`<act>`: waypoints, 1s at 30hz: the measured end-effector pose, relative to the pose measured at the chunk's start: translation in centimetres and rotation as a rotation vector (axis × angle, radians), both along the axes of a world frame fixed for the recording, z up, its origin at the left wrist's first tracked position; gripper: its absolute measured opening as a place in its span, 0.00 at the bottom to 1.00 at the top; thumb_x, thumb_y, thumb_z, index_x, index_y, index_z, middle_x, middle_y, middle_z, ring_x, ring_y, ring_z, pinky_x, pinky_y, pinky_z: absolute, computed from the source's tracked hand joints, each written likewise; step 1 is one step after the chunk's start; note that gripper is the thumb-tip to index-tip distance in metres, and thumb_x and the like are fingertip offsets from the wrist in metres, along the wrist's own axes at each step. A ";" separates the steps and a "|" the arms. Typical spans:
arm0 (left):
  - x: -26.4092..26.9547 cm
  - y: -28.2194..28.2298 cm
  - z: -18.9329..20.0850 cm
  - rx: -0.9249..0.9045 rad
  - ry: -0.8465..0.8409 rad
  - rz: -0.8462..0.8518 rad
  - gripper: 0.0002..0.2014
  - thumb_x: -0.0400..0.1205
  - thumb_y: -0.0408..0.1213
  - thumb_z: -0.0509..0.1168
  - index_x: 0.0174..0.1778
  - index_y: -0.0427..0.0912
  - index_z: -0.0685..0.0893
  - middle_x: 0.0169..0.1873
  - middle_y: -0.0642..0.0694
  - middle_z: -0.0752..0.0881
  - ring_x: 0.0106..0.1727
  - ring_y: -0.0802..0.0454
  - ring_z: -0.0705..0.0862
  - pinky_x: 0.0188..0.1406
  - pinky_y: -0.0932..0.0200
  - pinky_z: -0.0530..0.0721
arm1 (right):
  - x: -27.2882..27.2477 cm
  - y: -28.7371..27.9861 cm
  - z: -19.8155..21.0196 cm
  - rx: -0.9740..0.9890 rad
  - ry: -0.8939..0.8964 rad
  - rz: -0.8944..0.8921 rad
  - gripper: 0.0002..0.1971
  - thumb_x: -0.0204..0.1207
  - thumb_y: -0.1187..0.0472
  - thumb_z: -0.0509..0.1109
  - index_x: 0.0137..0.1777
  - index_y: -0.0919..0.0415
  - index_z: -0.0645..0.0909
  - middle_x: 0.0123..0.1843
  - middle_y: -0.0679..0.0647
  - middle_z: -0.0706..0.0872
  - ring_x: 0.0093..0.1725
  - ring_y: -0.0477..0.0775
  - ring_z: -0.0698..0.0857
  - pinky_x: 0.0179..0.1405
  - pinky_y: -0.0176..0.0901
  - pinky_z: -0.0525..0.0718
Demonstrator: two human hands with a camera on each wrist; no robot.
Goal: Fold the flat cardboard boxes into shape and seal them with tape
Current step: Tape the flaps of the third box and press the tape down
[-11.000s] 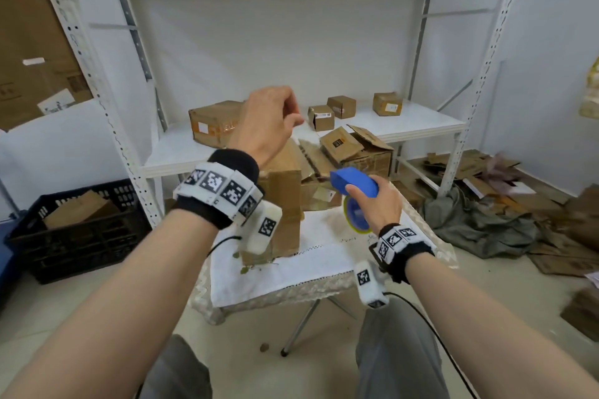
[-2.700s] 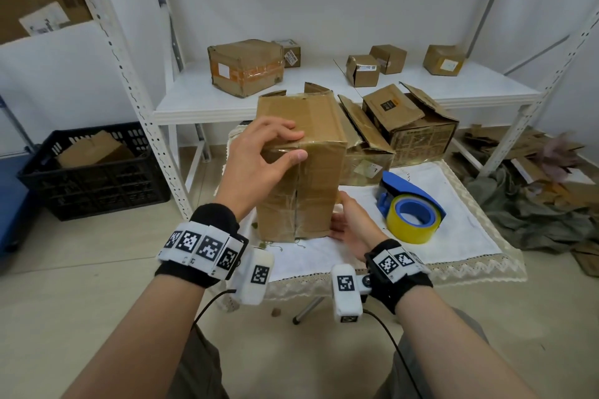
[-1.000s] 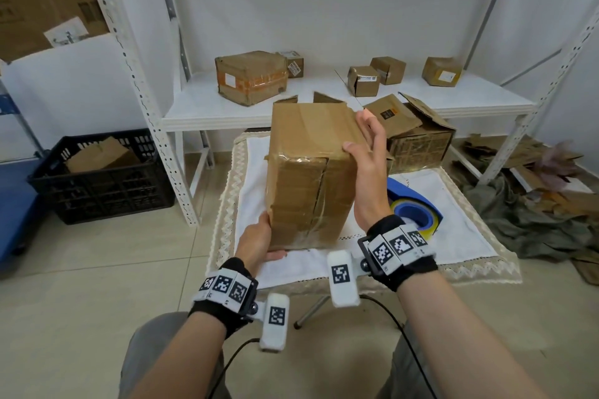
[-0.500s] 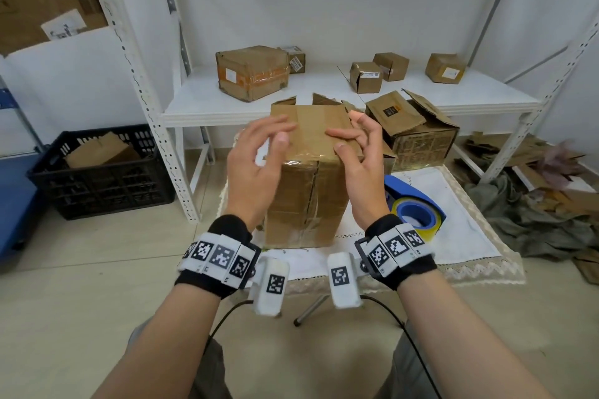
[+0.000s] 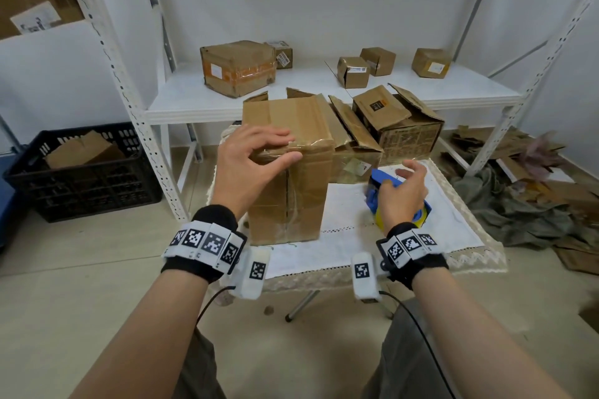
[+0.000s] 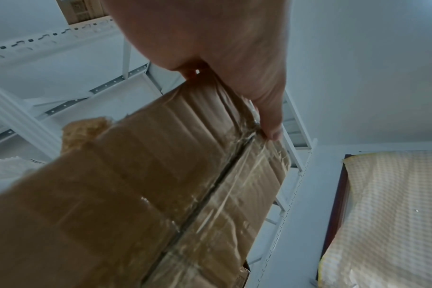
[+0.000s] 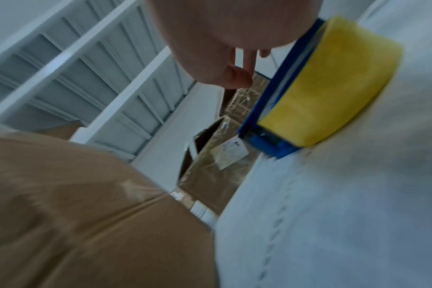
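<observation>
The left hand (image 5: 251, 162) lies over the near top edge of the tall cardboard box (image 5: 291, 168) at frame centre, fingers flat on the top, thumb pressed to the front face, nothing pinched. The right hand (image 5: 402, 193), lower right of centre, hovers over the blue tape dispenser (image 5: 377, 186) with fingers loosely curled; whether it grips the dispenser cannot be told. The box stands upright on the white cloth (image 5: 350, 236), long axis vertical, brown and creased, with glossy clear tape running down the front seam and across the top edge. Bare cloth lies in front of it and to the right, around the dispenser. Behind it, touching or nearly so, sit open boxes (image 5: 398, 121), and above them the white shelf (image 5: 324, 91)
</observation>
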State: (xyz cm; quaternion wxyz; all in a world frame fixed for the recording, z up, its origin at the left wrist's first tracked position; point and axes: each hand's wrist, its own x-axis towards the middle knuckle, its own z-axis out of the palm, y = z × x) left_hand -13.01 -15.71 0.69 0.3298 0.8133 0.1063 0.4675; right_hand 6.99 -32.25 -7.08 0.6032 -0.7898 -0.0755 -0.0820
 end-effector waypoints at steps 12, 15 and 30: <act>0.2 -0.6 2.8 0.054 0.142 -0.024 0.16 0.75 0.56 0.76 0.52 0.49 0.94 0.50 0.57 0.91 0.56 0.62 0.87 0.60 0.56 0.88 | 4.7 -3.9 -2.5 -0.391 0.280 -0.080 0.19 0.79 0.75 0.66 0.68 0.63 0.79 0.66 0.69 0.84 0.63 0.74 0.83 0.56 0.57 0.81; 0.3 -0.9 3.7 0.107 0.205 -0.015 0.19 0.74 0.59 0.74 0.53 0.51 0.93 0.49 0.58 0.90 0.54 0.63 0.86 0.58 0.60 0.87 | 4.5 -4.2 -2.3 -0.304 0.271 -0.116 0.19 0.79 0.75 0.64 0.68 0.63 0.80 0.65 0.69 0.85 0.61 0.74 0.84 0.51 0.56 0.80; 0.9 -5.1 6.9 -0.243 0.066 -0.027 0.10 0.87 0.49 0.67 0.49 0.51 0.92 0.45 0.58 0.92 0.49 0.64 0.88 0.47 0.67 0.84 | 1.1 -5.2 2.6 0.222 -0.144 -0.011 0.16 0.80 0.71 0.70 0.55 0.61 0.65 0.44 0.48 0.77 0.40 0.50 0.78 0.36 0.37 0.69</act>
